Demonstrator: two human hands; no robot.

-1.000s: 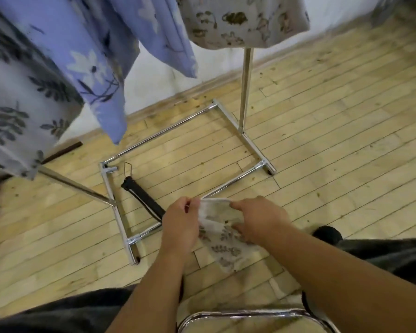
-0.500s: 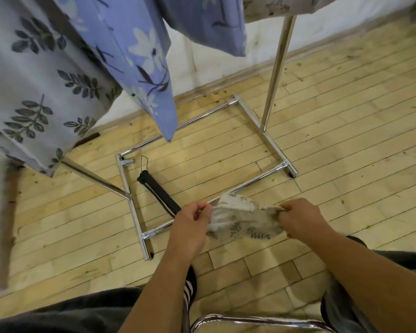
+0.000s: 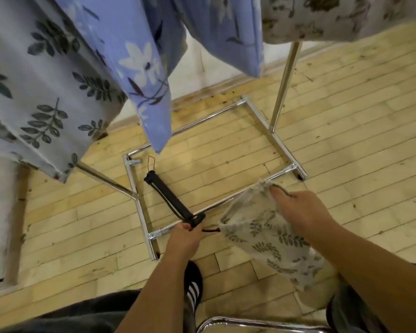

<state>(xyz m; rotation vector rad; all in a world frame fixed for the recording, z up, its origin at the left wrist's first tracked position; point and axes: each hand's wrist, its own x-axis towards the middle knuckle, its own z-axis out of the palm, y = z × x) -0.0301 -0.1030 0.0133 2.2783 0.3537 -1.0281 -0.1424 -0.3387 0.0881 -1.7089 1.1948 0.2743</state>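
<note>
Pale wooden floor (image 3: pixel 346 121) runs up to a white wall, and a chrome rack (image 3: pixel 139 207) stands on it. At the far left a grey leaf-print sheet (image 3: pixel 46 92) hangs from the rack, with a blue flowered one (image 3: pixel 139 56) beside it. A black hanger (image 3: pixel 168 198) lies slanted inside the rack's base frame, its far end near the back left corner and its near end crossing the front bar. The left hand (image 3: pixel 185 239) grips that near end, fingers curled tightly round it. Below the wrist shows a black striped shoe (image 3: pixel 192 284). Just right, a small leaf-print cloth (image 3: pixel 267 239) hangs in the air, held at its upper edge by the right hand (image 3: pixel 303 212), whose fingers pinch it.
</note>
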